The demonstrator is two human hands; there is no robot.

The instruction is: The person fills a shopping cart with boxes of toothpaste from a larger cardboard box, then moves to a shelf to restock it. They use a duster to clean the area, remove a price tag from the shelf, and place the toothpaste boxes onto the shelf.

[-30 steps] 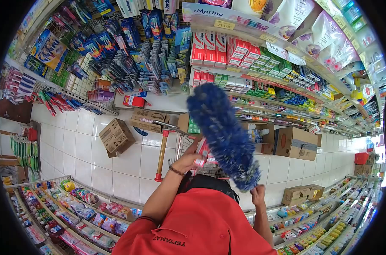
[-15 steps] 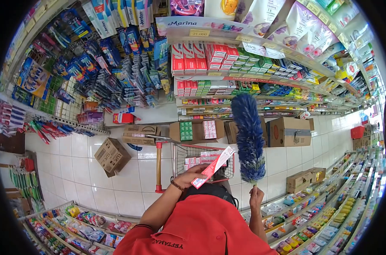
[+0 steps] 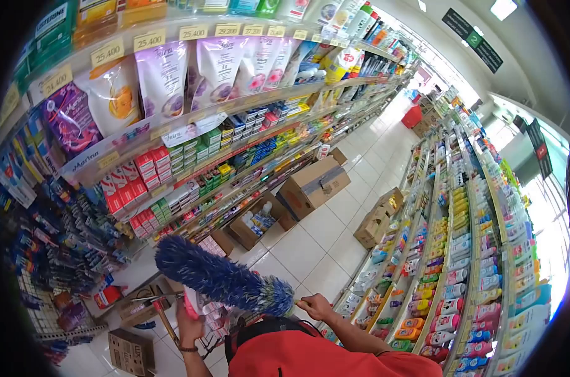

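My right hand [image 3: 316,307] is closed round the handle of a blue feather duster [image 3: 216,276]. The duster's long fluffy head slants up to the left, in front of the shopping cart [image 3: 211,340] and part of the left hand's surroundings. My left hand [image 3: 190,328] grips a pink and white narrow box [image 3: 191,306], partly hidden by the fingers and the duster; it looks like a toothpaste box. Beside this hand, several similar small boxes [image 3: 217,322] lie in the cart.
Shelves of toothpaste boxes [image 3: 124,191] and pouches [image 3: 162,75] run along the left. Cardboard cartons [image 3: 315,186] stand on the tiled floor [image 3: 316,242]. Low shelves of bottles [image 3: 448,305] line the right side. Another carton [image 3: 131,352] sits lower left.
My view has turned right, along the aisle. The duster has swung from upright to slanting left across the cart. My left hand still holds the box, now lower and partly covered.
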